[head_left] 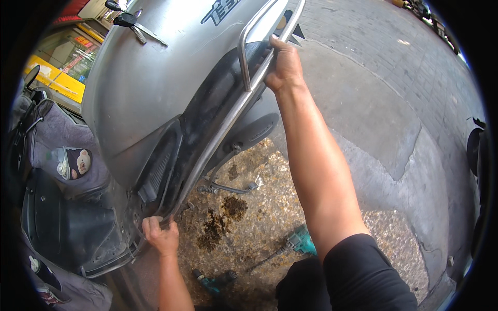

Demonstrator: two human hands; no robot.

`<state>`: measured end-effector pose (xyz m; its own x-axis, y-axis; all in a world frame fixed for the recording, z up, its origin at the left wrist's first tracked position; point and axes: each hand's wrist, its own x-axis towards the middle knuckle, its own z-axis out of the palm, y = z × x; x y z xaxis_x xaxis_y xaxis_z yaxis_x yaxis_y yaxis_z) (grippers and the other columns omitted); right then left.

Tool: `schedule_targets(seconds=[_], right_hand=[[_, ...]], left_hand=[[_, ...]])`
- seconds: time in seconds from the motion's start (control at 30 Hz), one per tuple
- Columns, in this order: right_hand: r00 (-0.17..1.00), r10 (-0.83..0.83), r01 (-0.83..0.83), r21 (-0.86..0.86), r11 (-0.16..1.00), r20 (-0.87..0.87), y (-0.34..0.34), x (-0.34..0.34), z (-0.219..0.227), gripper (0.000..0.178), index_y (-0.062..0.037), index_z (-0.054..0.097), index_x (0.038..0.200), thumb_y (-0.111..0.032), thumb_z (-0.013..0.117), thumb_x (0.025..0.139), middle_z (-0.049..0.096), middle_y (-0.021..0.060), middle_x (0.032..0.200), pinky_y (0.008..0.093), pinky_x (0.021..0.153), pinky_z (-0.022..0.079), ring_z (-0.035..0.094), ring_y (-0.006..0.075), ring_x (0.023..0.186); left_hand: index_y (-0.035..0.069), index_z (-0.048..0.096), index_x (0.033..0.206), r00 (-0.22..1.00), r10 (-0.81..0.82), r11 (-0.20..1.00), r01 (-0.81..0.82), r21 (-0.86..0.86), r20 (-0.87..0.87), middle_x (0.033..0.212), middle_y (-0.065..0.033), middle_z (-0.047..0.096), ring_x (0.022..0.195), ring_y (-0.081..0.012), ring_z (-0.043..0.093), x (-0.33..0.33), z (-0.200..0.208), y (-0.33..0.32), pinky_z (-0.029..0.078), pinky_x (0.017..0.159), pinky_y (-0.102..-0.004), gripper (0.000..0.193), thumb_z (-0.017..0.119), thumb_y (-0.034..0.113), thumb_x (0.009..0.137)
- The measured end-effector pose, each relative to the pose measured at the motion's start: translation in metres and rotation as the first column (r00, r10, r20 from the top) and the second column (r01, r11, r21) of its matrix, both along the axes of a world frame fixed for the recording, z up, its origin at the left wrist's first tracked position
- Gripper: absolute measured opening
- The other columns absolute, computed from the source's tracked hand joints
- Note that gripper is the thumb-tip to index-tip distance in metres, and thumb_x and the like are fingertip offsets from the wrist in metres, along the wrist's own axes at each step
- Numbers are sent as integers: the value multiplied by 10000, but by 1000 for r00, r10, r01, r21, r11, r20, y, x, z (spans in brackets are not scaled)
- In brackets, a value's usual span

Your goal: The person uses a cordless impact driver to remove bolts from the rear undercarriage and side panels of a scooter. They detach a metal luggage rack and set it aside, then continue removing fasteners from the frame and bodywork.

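A long steel guard bar point(224, 124) runs slantwise along the side of a silver scooter point(140, 88), with a bent loop at its far end. My right hand point(286, 65) is closed around the bar near that loop, beside a black trim panel point(215, 88). Down at the near end of the bar, my left hand point(161, 236) is closed with its fingers curled; the bar's tip there is partly hidden by the fingers. Under the bar show the scooter's kickstand point(231, 187) and a dark oval cover point(259, 128).
A bunch of keys point(136, 26) lies on the silver bodywork. Two teal power tools, a larger one point(301, 241) and a smaller one point(210, 282), rest on the speckled ground point(259, 217) with dark oil stains. Another scooter's black part point(474, 147) stands far right.
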<state>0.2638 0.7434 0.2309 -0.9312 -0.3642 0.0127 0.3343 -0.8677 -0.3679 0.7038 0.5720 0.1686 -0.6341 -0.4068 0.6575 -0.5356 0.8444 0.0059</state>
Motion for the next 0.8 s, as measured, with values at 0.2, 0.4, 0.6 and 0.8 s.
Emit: schedule_targets(seconds=[0.2,0.4,0.6,0.8], right_hand=[[999,-27,23,152,988,21,0,-6,3,247,49,557,1065,-99,608,875,593,145,935,413,665,517,602,242,814],[997,5,-8,29,1000,81,-2,-2,2,237,82,538,1067,-77,588,898,601,165,954,428,715,539,608,260,822],[997,33,-40,124,991,63,-1,-5,-6,114,34,556,950,-56,579,884,555,96,791,356,538,461,560,206,669],[998,52,-59,177,983,47,-2,-2,-6,154,28,545,955,-107,472,953,592,130,844,390,683,543,600,242,732]], left_hand=[[36,562,775,1000,-10,999,11,32,-26,831,-151,542,815,-379,545,1,1,2,443,720,-455,261,774,89,633],[34,569,788,1000,21,999,-21,40,6,842,-149,549,829,-380,550,0,4,4,449,734,-454,268,777,93,630],[34,577,789,998,51,995,-53,88,24,863,-149,554,869,-381,546,-1,9,8,452,754,-475,270,780,103,624],[33,572,784,1000,28,993,-28,114,5,863,-150,537,880,-390,528,-3,11,8,446,769,-476,267,773,105,623]])
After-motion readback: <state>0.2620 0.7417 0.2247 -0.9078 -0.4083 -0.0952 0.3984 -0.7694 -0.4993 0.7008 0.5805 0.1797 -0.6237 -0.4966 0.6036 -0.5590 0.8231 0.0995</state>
